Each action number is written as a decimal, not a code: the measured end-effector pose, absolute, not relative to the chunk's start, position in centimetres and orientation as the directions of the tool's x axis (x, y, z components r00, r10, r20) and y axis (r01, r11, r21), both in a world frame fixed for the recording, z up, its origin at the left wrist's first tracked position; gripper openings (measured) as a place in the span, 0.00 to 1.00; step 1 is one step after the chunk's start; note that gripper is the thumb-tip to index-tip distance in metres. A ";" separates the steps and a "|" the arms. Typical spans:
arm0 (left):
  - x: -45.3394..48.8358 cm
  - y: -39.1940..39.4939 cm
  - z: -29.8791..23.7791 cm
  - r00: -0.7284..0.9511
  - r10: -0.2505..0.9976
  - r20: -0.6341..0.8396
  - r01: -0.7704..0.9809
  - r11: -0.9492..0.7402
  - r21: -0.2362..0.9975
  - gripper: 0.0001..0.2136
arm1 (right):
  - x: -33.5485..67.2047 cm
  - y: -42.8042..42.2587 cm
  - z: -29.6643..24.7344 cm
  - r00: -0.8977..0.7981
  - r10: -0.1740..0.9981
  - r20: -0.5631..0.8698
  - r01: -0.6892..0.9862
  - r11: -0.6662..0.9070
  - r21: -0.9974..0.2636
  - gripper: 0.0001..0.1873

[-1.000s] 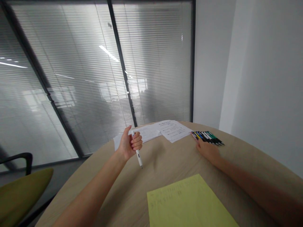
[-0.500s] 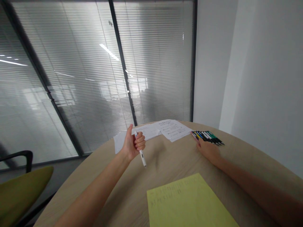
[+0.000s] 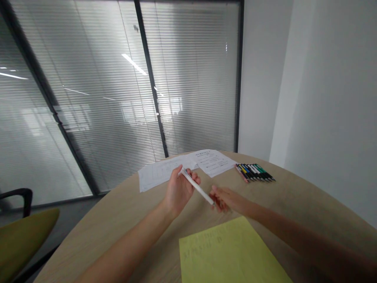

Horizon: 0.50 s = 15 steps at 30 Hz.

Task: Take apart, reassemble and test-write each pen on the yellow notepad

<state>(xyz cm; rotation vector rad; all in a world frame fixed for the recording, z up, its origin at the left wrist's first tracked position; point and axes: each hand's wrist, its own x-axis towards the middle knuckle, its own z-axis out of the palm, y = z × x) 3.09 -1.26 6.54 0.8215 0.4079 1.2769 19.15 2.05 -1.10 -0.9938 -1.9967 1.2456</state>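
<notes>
A white pen [image 3: 198, 187] slants down to the right, its upper end held between the thumb and fingers of my left hand [image 3: 180, 192] above the table. My right hand [image 3: 225, 199] is at the pen's lower end. Its fingers are blurred by motion, and I cannot tell whether they touch the pen. Further right, a row of several pens and markers [image 3: 255, 173] lies side by side, with pink, yellow, blue, white and green barrels among them. Nearest to me is a yellow sheet of paper [image 3: 229, 253] with faint handwriting near its top edge.
White printed sheets [image 3: 213, 163] overlap along the far side of the round wooden table [image 3: 118, 220]. A green chair [image 3: 28, 236] with a black armrest stands to the left. Behind the table are glass panels with blinds [image 3: 194, 78] and a white wall [image 3: 326, 90].
My right hand has moved left from the row of pens to the white pen. My left hand has shifted slightly right and turned, swinging the pen's lower end toward the right hand.
</notes>
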 end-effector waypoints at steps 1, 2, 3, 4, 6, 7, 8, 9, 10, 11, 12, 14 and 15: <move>3.3 -1.4 6.4 0.246 0.952 0.183 -0.675 0.033 0.737 0.12 | 18.6 1.7 -1.1 -0.596 0.802 0.036 0.222 0.208 -0.953 0.31; 3.5 -1.4 6.2 0.218 0.955 0.199 -0.667 -0.003 0.745 0.10 | 18.3 1.4 -1.1 -0.619 0.786 0.005 0.169 0.139 -0.976 0.30; 3.6 -1.3 6.0 0.192 0.958 0.212 -0.653 -0.036 0.756 0.09 | 18.2 1.3 -1.1 -0.622 0.783 -0.012 0.119 0.080 -0.990 0.28; 3.5 -1.1 5.8 0.174 0.960 0.220 -0.632 -0.062 0.772 0.09 | 18.3 1.4 -1.2 -0.610 0.792 -0.013 0.065 0.033 -0.997 0.26; 3.2 -0.5 5.5 0.176 0.958 0.225 -0.554 -0.093 0.828 0.08 | 18.8 2.0 -1.4 -0.560 0.829 0.004 -0.049 -0.028 -0.998 0.24; 2.9 -0.1 5.2 0.197 0.954 0.228 -0.493 -0.105 0.864 0.08 | 19.2 2.5 -1.6 -0.533 0.846 0.007 -0.092 -0.050 -0.995 0.23; 2.5 0.3 5.0 0.218 0.948 0.233 -0.420 -0.124 0.899 0.07 | 19.6 2.9 -1.7 -0.506 0.862 0.001 -0.116 -0.067 -0.991 0.23; 2.1 0.7 4.6 0.238 0.942 0.238 -0.331 -0.151 0.931 0.07 | 20.1 3.4 -1.9 -0.474 0.881 -0.007 -0.116 -0.071 -0.991 0.23; 1.7 1.2 4.2 0.257 0.936 0.241 -0.232 -0.183 0.955 0.07 | 20.5 3.8 -2.0 -0.435 0.901 -0.014 -0.094 -0.061 -0.994 0.23; 1.3 1.6 3.7 0.275 0.932 0.238 -0.128 -0.210 0.969 0.08 | 20.9 4.2 -2.2 -0.391 0.920 -0.012 -0.063 -0.040 -0.997 0.23; 1.0 2.0 3.1 0.302 0.927 0.221 -0.025 -0.223 0.974 0.09 | 21.3 4.4 -2.3 -0.345 0.939 -0.001 -0.031 -0.012 -0.999 0.24; 0.6 2.7 1.7 0.348 0.923 0.166 0.130 -0.223 0.966 0.10 | 21.9 4.7 -2.7 -0.262 0.964 0.037 0.020 0.044 -0.999 0.24; 0.6 2.9 1.0 0.353 0.922 0.157 0.176 -0.230 0.957 0.10 | 22.0 4.8 -2.9 -0.229 0.972 0.053 0.036 0.063 -0.997 0.24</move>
